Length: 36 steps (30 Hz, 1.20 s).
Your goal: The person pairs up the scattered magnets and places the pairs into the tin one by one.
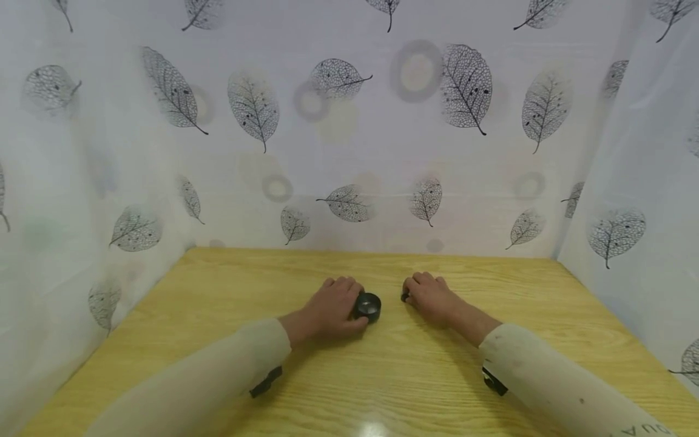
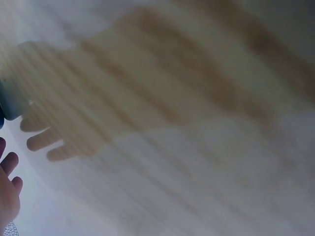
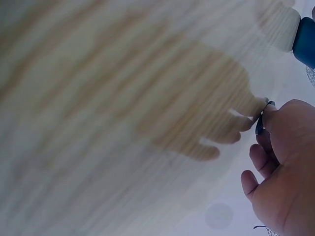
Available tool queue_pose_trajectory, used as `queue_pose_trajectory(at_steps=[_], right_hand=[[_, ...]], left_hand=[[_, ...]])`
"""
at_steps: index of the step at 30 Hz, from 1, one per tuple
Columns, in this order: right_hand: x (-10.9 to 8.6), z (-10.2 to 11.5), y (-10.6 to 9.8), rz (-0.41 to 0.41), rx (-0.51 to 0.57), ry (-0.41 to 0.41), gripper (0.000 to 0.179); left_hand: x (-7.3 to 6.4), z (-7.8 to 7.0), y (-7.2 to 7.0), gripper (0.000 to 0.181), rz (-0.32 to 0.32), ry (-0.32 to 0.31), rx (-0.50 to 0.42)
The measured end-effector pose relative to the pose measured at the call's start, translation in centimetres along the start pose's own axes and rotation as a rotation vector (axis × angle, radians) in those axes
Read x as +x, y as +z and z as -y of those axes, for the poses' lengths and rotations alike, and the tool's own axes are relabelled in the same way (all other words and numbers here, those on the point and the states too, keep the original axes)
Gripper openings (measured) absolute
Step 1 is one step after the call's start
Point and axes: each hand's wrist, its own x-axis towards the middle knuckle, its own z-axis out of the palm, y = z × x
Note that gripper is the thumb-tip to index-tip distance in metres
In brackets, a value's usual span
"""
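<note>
On the wooden table, my left hand (image 1: 335, 309) grips a short black round container (image 1: 368, 306), fingers behind it and thumb at its near side. Its upper face looks dark and glossy inside a raised rim. From the right wrist camera, the same container (image 3: 306, 43) appears as a dark blue cylinder near the top right corner. To the right, my right hand (image 1: 431, 297) pinches a small thin black piece (image 3: 260, 123) between thumb and fingertips, low over the table. Most of that piece is hidden by the fingers, and I cannot tell its kind.
The glossy yellow wood table (image 1: 377, 376) reflects both hands. White curtain sheets (image 1: 349, 158) with a leaf print enclose its back and both sides. A dark wrist device (image 1: 266, 382) sits under the left sleeve, another (image 1: 494, 381) under the right.
</note>
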Motion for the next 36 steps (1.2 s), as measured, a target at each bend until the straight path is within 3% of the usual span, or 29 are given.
queue_pose_trajectory(at_steps=[8, 23, 32, 36], right_hand=[[0.15, 0.13, -0.05, -0.027, 0.001, -0.017, 0.006], [0.11, 0.46, 0.03, -0.033, -0.036, -0.016, 0.006], [0.03, 0.94, -0.36, 0.047, 0.104, 0.052, 0.005], [-0.16, 0.93, -0.49, 0.041, 0.138, 0.042, 0.007]], left_hand=[[0.49, -0.18, 0.0, 0.054, -0.013, 0.024, 0.011], [0.66, -0.37, -0.24, 0.056, 0.008, 0.002, 0.017], [0.71, -0.48, -0.53, 0.059, 0.007, 0.009, 0.03], [0.7, -0.44, -0.48, 0.061, 0.014, 0.011, 0.022]])
